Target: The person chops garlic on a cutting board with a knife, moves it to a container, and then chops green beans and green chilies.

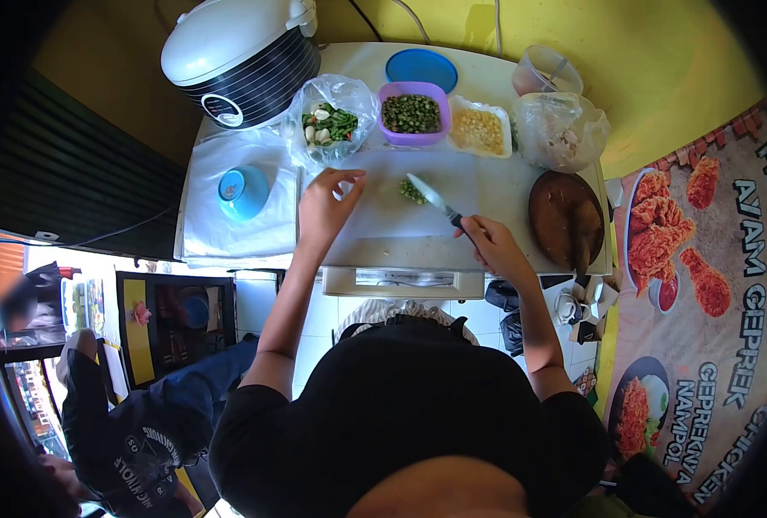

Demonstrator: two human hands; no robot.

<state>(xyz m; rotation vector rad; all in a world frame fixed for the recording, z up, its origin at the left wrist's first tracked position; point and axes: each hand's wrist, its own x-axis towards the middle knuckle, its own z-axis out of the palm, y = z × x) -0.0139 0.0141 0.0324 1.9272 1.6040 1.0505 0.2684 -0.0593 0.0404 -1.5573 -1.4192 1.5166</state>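
Observation:
My right hand (487, 244) is closed on the black handle of a knife (433, 197), whose blade points up and left. The blade tip is at a small pile of chopped green pieces (412, 191) on a pale cutting sheet (379, 216). To the left of the pile, my left hand (332, 200) is raised over the sheet, fingers curved and apart, with nothing visible in them. Behind the sheet stand a purple container (415, 137) of chopped greens, a plastic bag (349, 93) with green pieces and white cloves, and a tray (480, 154) of pale yellow pieces.
A rice cooker (241, 65) stands at the back left, a blue cup (244, 192) below it. A blue lid (421, 69) lies behind. On the right are another plastic bag (560, 129) and a round wooden board (549, 216). Another person (142, 440) is at lower left.

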